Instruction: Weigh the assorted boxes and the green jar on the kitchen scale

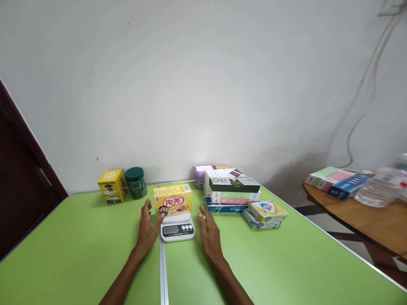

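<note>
A yellow snack box (173, 201) with red lettering stands upright on a white digital kitchen scale (178, 231) in the middle of the green table. Its display faces me, with several round buttons to the right of the screen; no reading can be made out. Just left of box and scale is my left hand (148, 228), fingers apart, its thumb near the box's lower left corner; whether it touches cannot be told. My right hand (210, 235) is open too, a small gap to the right of the scale, and holds nothing.
At the back left, a yellow cube-shaped box (112, 186) stands beside a green lidded canister (136, 183). Stacked boxes (233, 186) lie behind my right hand, with soap boxes (267, 212) nearer. A wooden side table (362, 222) bears more boxes and a clear bottle (381, 186).
</note>
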Demonstrator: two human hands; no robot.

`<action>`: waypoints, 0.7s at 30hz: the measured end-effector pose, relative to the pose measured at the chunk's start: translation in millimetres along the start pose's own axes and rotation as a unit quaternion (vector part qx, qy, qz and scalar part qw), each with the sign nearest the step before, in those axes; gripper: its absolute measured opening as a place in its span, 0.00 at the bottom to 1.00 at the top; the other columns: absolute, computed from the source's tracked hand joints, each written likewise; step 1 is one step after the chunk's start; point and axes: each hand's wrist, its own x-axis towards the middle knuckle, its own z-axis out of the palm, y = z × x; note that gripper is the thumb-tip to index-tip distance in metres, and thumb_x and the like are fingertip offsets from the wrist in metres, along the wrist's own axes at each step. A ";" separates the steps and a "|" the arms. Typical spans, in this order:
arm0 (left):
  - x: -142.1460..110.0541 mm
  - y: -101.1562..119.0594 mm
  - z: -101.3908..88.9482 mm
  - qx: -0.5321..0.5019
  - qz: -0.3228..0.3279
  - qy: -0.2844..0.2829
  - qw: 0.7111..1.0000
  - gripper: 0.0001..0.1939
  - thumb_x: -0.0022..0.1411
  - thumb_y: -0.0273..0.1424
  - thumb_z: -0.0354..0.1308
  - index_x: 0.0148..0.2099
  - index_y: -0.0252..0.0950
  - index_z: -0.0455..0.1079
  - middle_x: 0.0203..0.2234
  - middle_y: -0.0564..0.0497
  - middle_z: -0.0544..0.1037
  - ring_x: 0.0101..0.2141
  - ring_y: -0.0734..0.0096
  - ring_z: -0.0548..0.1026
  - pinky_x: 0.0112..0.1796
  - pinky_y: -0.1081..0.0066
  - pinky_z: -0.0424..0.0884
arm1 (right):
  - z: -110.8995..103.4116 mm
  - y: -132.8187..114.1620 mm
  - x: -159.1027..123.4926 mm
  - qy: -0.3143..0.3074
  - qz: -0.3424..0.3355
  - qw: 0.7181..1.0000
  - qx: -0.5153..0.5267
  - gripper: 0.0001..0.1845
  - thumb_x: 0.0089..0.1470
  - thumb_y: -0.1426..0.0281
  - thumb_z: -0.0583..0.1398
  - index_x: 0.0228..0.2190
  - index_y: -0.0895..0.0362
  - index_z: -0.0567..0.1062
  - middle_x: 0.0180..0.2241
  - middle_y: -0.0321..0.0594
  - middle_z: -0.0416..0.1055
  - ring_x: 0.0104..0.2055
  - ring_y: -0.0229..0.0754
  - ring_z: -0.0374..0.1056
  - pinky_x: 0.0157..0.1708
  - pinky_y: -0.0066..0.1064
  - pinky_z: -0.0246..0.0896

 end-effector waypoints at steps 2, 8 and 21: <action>-8.9 1.2 1.9 0.016 0.008 0.002 1.000 0.41 0.66 0.45 0.59 0.73 0.35 0.51 0.67 0.33 0.63 0.65 0.49 0.66 0.64 0.48 0.64 | 4.6 -6.5 -0.9 -0.016 0.002 1.000 0.009 0.43 0.64 0.43 0.51 0.65 0.62 0.68 0.68 0.56 0.62 0.71 0.55 0.57 0.70 0.51 0.49; -8.8 17.4 11.9 0.018 0.030 -0.023 0.999 0.35 0.69 0.43 0.55 0.72 0.36 0.53 0.66 0.36 0.64 0.68 0.52 0.62 0.67 0.49 0.58 | 22.0 -27.2 -4.1 -0.055 0.011 0.998 0.039 0.46 0.63 0.41 0.52 0.68 0.60 0.62 0.70 0.52 0.58 0.74 0.53 0.51 0.73 0.53 0.43; -15.7 -11.3 -105.6 0.081 -0.007 0.156 0.984 0.39 0.59 0.44 0.64 0.66 0.35 0.57 0.60 0.36 0.70 0.60 0.49 0.71 0.60 0.50 0.69 | 120.5 -75.9 -53.9 -0.193 -0.043 0.977 0.079 0.41 0.63 0.43 0.56 0.69 0.52 0.62 0.70 0.46 0.59 0.74 0.54 0.52 0.72 0.55 0.45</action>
